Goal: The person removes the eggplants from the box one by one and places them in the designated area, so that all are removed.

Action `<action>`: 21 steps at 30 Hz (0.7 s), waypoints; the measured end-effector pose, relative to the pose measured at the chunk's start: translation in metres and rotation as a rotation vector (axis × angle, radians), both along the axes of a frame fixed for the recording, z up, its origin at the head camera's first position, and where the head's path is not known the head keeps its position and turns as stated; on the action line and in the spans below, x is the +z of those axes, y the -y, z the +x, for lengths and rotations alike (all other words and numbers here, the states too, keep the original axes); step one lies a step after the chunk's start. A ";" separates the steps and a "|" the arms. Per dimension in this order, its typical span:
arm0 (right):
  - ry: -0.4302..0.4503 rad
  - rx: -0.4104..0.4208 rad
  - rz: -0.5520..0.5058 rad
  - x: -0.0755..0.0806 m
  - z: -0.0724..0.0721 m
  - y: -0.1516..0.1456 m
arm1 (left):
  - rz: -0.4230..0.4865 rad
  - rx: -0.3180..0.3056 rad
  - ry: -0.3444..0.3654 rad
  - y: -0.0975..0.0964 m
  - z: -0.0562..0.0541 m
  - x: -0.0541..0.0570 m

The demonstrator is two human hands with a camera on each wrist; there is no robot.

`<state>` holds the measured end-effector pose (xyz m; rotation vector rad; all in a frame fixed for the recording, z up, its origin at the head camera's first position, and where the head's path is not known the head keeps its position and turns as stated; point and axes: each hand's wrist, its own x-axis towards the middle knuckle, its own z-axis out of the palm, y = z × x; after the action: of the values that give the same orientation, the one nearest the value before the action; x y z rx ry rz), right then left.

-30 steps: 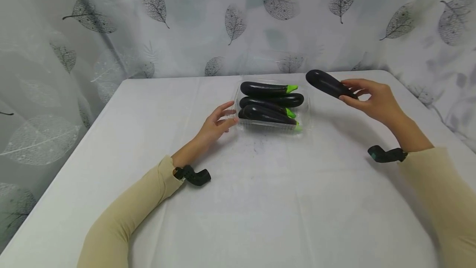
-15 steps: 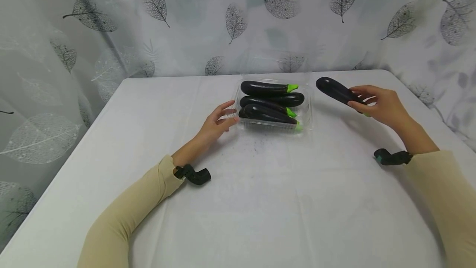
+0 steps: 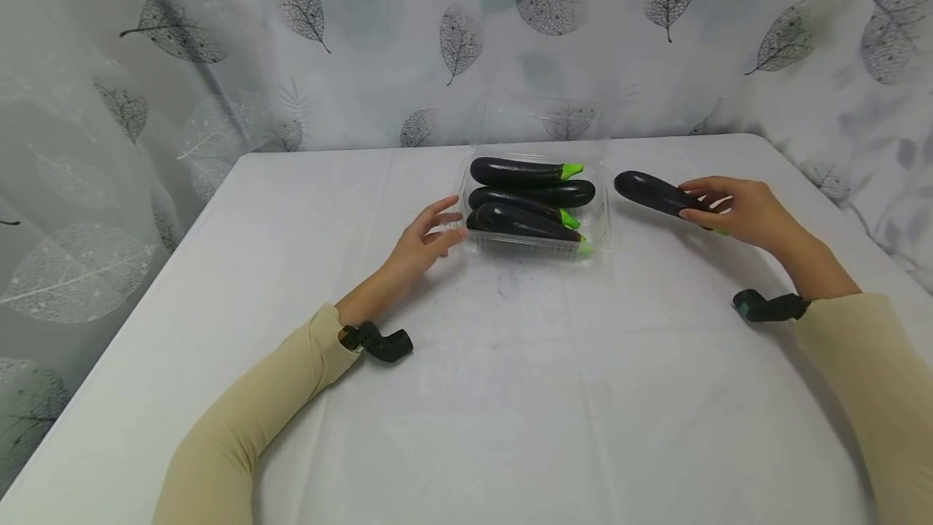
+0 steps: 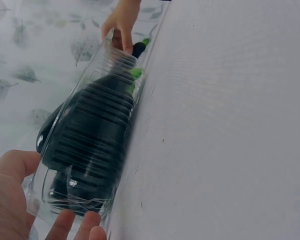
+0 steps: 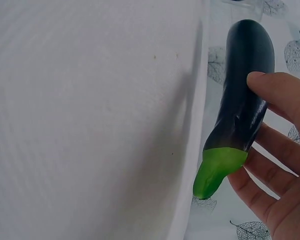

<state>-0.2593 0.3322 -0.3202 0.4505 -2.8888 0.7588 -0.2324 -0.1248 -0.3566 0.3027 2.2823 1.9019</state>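
Note:
My right hand (image 3: 743,209) holds a dark purple eggplant (image 3: 649,191) over the table, to the right of the container. Its green stem end (image 5: 215,170) points back toward the palm in the right wrist view, and the thumb lies along the skin with the fingers behind. My left hand (image 3: 419,245) is at the left end of a clear plastic container (image 3: 599,225); its spread fingers (image 4: 65,222) and thumb rest at the end wall and rim. Inside lie several more eggplants (image 3: 521,173), most with bright green stems toward the right.
A white cloth covers the table (image 3: 466,403). Behind it hangs a pale curtain (image 3: 379,39) printed with leaves. The container's transparent lid (image 3: 539,120) stands raised at the back, near the table's far edge.
The eggplant in my right hand has moved rightward and down toward the table, turning more level. My left hand and the container have stayed in place.

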 end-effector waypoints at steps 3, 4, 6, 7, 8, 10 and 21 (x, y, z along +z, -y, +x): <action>-0.014 0.021 0.021 0.000 -0.002 0.000 | -0.003 -0.001 0.002 0.000 0.000 0.001; -0.024 0.028 0.032 0.000 -0.002 0.000 | -0.004 -0.001 0.002 0.000 0.000 0.001; -0.043 0.046 0.052 0.000 -0.003 -0.001 | -0.003 -0.001 0.002 0.000 0.001 0.001; -0.048 0.055 0.058 0.000 -0.003 0.000 | -0.002 0.000 0.002 0.000 0.001 0.001; -0.050 0.061 0.063 0.000 -0.004 0.000 | -0.003 0.001 0.001 0.001 0.001 0.001; -0.049 0.073 0.069 0.000 -0.005 0.001 | 0.002 0.002 -0.001 0.001 0.002 0.001; -0.018 0.104 0.107 -0.002 -0.011 0.002 | -0.004 0.004 0.003 0.000 0.002 0.002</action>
<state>-0.2699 0.3299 -0.3222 0.6203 -2.9178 0.6129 -0.2302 -0.1252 -0.3549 0.2945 2.2868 1.8978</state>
